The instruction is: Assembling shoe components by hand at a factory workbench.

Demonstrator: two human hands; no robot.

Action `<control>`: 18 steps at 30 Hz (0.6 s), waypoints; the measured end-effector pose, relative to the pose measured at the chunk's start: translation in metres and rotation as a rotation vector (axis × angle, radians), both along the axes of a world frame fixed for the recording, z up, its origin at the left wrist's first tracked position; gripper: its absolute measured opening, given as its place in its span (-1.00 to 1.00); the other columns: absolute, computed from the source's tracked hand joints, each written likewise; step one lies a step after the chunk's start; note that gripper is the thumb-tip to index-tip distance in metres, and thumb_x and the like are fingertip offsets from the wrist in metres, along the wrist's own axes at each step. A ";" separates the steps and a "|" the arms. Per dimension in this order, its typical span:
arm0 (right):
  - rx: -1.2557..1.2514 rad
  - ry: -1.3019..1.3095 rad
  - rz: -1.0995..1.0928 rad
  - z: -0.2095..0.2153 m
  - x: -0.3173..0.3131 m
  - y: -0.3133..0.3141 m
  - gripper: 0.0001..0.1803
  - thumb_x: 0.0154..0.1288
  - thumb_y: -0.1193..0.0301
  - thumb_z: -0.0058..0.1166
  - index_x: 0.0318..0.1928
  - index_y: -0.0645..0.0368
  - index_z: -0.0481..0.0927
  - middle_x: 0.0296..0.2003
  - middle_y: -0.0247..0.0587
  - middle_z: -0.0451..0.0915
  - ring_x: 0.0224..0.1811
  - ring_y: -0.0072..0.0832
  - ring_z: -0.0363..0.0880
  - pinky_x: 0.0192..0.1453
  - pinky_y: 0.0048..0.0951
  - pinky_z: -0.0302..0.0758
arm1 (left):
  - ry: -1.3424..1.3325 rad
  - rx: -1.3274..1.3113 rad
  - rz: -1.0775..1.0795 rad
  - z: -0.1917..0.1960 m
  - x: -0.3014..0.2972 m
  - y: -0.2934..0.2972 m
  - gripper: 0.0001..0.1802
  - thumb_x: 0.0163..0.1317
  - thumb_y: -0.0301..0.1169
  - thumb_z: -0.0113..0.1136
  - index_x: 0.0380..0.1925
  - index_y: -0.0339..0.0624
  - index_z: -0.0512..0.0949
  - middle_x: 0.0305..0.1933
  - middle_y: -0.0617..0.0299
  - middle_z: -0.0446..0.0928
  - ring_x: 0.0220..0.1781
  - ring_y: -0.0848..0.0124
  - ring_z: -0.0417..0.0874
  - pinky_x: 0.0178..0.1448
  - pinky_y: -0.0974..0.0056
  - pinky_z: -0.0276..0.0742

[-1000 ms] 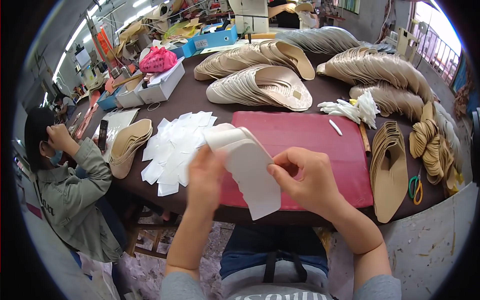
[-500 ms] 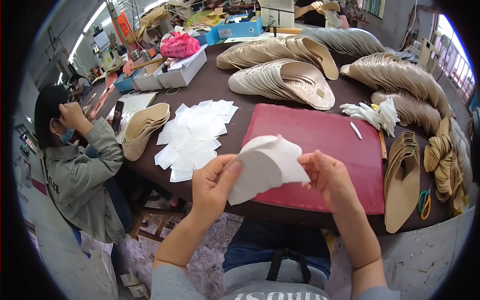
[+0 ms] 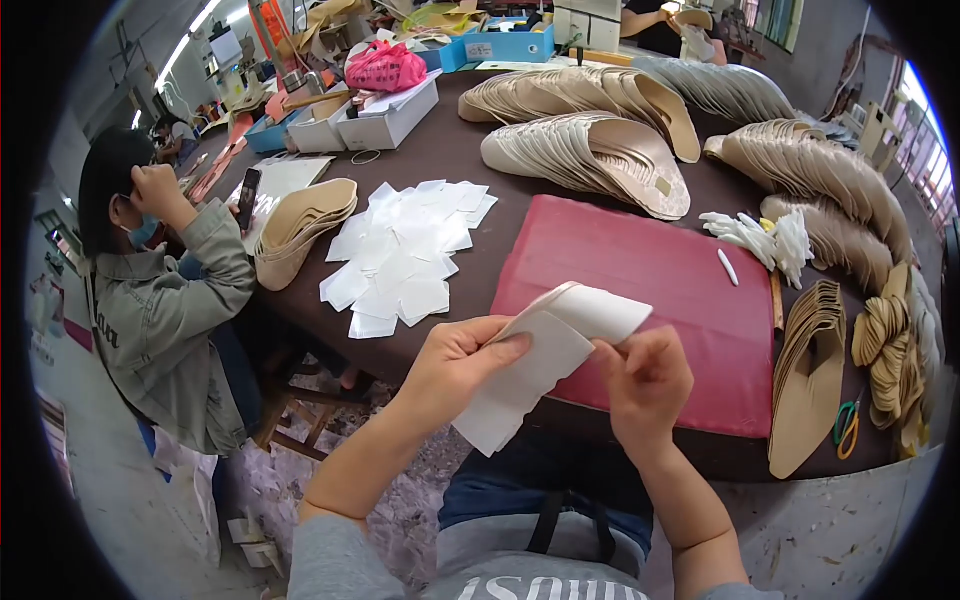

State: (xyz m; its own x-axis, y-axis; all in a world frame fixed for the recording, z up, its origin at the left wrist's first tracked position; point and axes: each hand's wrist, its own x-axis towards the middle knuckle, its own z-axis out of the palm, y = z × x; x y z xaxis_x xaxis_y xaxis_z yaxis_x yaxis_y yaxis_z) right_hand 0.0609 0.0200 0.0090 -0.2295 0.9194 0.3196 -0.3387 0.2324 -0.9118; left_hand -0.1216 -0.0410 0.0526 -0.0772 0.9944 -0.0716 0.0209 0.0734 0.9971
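A white piece (image 3: 530,360), its upper end folded over, is held up above the near edge of the desk (image 3: 440,135). The left hand (image 3: 455,368) grasps its left side, thumb on top; the right hand (image 3: 650,385) is curled at its right end, but whether it grips cannot be told. Behind lies a red mat (image 3: 690,310), with a white pen (image 3: 727,267) near its far right corner and papers (image 3: 405,250) heaped to its left. Insoles (image 3: 805,380) and scissors (image 3: 848,430) lie toward the desk's near right corner. A co-worker (image 3: 165,320) sits along the desk's left edge.
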 end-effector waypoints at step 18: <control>0.155 -0.057 -0.175 0.020 0.003 0.022 -0.68 0.12 0.67 0.24 -0.17 0.16 0.43 -0.37 -0.28 0.57 -0.43 -0.64 0.48 -0.35 -0.64 0.44 | 0.274 0.873 0.187 0.006 0.006 -0.031 -0.75 0.25 -0.55 -0.06 -0.27 -0.29 0.65 -0.25 0.08 0.69 -0.28 0.31 0.67 -0.15 0.34 0.57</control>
State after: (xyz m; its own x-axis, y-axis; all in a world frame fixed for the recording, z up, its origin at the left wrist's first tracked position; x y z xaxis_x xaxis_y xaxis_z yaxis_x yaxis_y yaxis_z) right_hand 0.0640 0.0423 0.0291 -0.0922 0.8876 0.4512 -0.2302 0.4219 -0.8769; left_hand -0.1154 -0.0715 0.0586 -0.1456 0.6568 0.7398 0.3269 -0.6739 0.6626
